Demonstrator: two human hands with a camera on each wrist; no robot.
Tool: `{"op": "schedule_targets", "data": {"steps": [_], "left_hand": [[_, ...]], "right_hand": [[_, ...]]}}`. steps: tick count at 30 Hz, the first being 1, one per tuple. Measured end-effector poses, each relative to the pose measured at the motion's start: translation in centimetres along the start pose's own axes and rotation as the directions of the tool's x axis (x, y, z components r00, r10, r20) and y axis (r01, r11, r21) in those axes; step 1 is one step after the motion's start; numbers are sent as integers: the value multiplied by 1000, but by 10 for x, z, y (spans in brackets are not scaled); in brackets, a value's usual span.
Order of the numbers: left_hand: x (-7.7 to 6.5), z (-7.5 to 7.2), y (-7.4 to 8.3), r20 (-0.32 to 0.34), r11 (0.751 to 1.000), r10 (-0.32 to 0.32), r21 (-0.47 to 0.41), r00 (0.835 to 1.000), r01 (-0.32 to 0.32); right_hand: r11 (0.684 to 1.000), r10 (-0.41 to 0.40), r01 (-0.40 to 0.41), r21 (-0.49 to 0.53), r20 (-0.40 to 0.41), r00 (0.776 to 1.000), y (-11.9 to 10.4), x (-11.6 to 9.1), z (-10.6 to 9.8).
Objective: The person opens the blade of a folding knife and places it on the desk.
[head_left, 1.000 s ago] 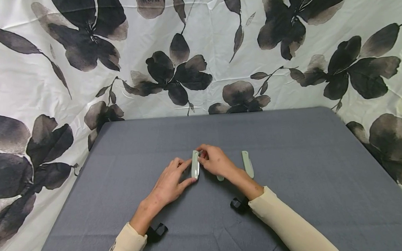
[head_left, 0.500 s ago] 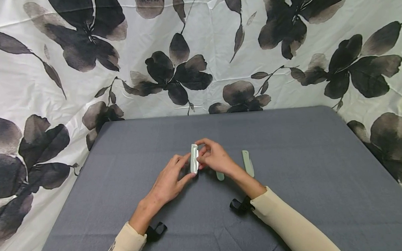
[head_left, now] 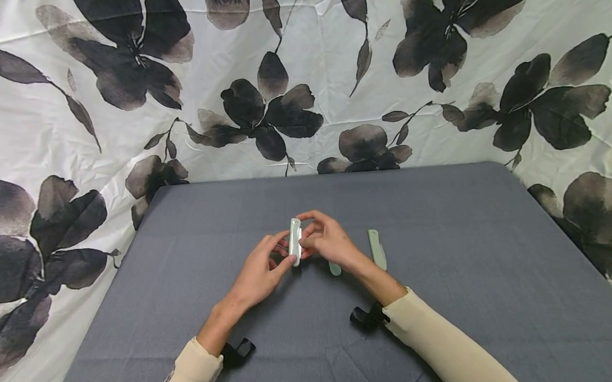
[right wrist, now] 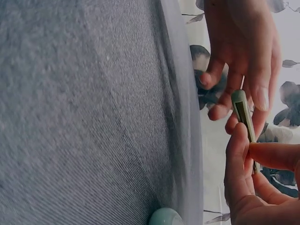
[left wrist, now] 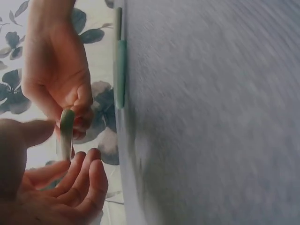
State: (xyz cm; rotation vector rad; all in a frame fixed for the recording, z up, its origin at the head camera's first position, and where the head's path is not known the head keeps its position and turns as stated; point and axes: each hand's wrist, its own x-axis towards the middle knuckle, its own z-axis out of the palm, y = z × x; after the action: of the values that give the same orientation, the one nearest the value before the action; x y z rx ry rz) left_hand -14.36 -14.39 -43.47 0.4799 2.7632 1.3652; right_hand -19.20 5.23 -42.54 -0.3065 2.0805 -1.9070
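Note:
A pale green folding knife [head_left: 295,242], its blade folded along the handle, is held upright above the table between both hands. My left hand [head_left: 258,274] pinches its lower left side with thumb and index finger; the other fingers are spread, as the left wrist view shows. From the right, my right hand [head_left: 333,243] grips the knife's edge with thumb and curled fingers. The slotted side of the knife [right wrist: 243,110] faces the right wrist camera. Under my right wrist lies a second green knife [head_left: 335,268], mostly hidden. A third green folding knife [head_left: 376,249] lies farther right.
Grey cloth covers the table [head_left: 438,220]. Behind it hangs a white curtain [head_left: 332,72] with dark flowers. A black wrist strap [head_left: 238,352] is on the left arm and another black strap [head_left: 366,317] on the right.
Both hands have raised the knife slightly off the table and tilted it, so its face catches more light. The left fingers have shifted around its lower part. The other knives have not moved.

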Motion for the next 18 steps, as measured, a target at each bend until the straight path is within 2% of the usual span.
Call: {"op": "schedule_targets", "data": {"steps": [5,10,14,18], "left_hand": [[2,0,1,-36,985,-51,-165,998,45],[2,0,2,-15,941,-85,-331,996,75],[2,2,-2,-15,919,-89,-388,996,76],[1,3,-5,-14,911,-93,-404,996,80]], "right_hand": [[998,-4,3,56,20,1000,1,-2,3],[998,-28,26,60,37,999,2,-4,5],[998,-49,47,42,42,998,5,-5,5],[999,-49,48,22,49,998,8,-6,4]]}}
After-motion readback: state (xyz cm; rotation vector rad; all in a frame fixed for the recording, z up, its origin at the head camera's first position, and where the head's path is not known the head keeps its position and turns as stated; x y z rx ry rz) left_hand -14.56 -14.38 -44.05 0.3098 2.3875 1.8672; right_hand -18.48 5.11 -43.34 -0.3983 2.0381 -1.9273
